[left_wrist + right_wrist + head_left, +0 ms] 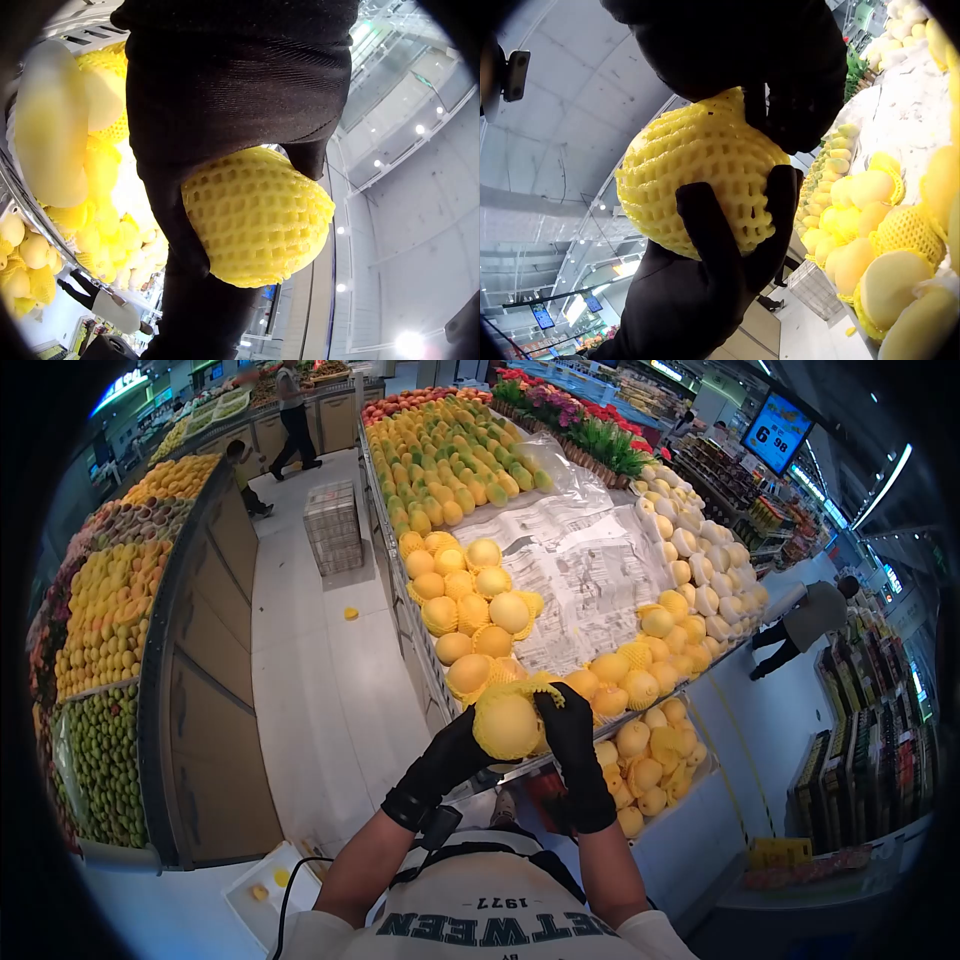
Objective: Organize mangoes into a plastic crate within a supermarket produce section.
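Both hands wear black gloves and meet over the near edge of a fruit stand. Between them is a round, pale yellow melon [506, 727], partly covered by a yellow foam net [697, 165]. My left hand [452, 750] grips the melon from the left, its thumb lying across the net in the right wrist view. From the other side, my right hand [570, 732] pinches the gathered edge of the net at the top. The melon's bare face shows toward me in the head view, while mesh covers the sides seen in both wrist views.
Netted melons [470, 595] line the stand's left and front edges around white paper [580, 580]. Mangoes or papayas [440, 460] fill the back. A lower bin [650, 760] of melons is at right. Another fruit counter [210, 660] stands left, and a crate [333, 528] sits in the aisle.
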`<action>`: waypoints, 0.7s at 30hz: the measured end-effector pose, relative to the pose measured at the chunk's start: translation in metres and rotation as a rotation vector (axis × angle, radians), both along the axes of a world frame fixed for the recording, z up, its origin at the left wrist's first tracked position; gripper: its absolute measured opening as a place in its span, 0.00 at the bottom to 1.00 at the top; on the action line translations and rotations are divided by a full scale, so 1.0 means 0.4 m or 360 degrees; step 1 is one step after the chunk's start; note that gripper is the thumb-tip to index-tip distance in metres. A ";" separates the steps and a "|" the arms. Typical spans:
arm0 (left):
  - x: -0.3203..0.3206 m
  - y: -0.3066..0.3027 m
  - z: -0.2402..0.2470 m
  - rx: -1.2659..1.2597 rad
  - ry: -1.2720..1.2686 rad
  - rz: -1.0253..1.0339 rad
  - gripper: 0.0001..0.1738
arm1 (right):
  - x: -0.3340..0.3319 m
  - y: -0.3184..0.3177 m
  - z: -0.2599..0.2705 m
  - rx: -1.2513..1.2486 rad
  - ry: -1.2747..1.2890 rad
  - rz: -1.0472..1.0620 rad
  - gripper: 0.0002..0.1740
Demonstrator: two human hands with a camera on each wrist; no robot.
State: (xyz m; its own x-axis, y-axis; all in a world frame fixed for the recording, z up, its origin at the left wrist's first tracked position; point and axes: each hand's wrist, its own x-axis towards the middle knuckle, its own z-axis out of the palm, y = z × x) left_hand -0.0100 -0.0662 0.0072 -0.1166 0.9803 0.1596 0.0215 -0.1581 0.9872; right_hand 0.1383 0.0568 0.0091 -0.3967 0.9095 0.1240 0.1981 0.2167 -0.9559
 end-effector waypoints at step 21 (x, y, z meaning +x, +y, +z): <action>0.031 0.063 -0.082 0.0148 -0.1334 0.0254 0.29 | -0.018 -0.092 0.003 -0.0123 0.0251 0.0272 0.54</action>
